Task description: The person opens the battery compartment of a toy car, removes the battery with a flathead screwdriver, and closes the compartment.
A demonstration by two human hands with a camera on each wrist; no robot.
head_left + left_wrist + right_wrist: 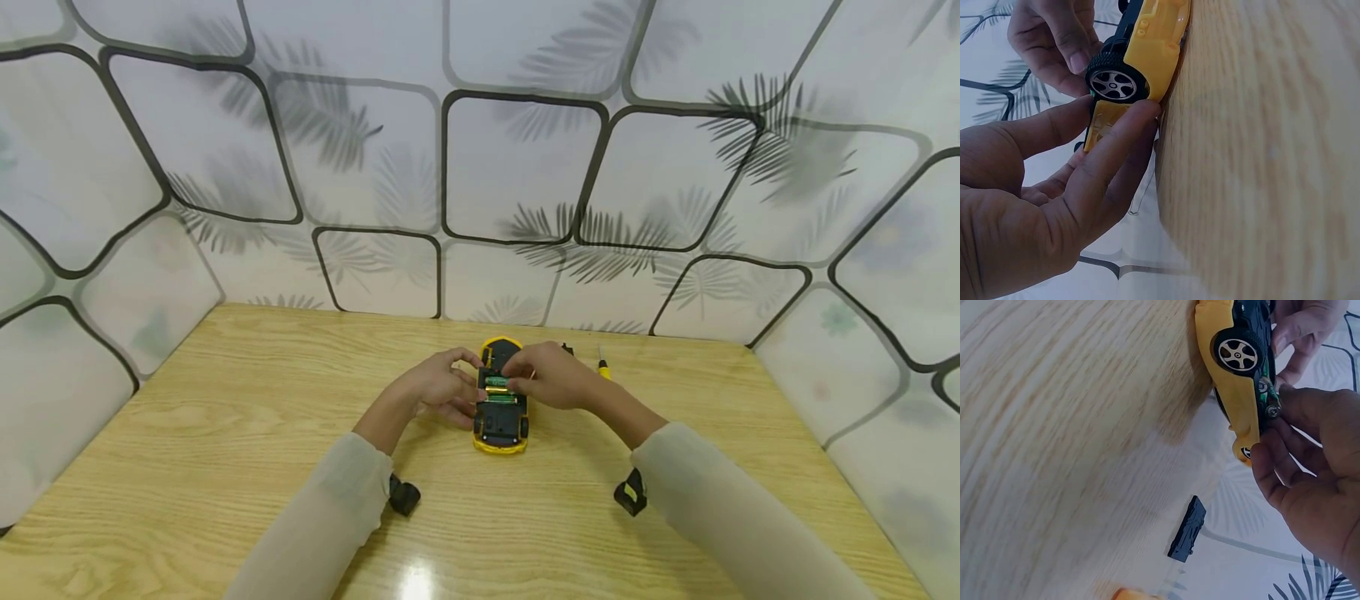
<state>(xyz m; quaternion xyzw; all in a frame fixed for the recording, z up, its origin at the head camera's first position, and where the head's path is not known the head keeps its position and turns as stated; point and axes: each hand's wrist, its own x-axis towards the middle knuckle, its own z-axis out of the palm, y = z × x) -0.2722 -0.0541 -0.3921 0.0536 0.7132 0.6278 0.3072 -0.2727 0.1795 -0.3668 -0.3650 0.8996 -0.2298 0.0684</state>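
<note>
Left hand (438,387) grips upturned yellow-and-black plastic toy car (499,421) between thumb and fingers; right hand (557,377) touches green cylindrical batteries (501,400), pinch unclear

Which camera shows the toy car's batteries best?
The head view: it looks down on the batteries in the upturned car. The right wrist view shows them edge-on, partly hidden; the left wrist view shows none clearly.
</note>
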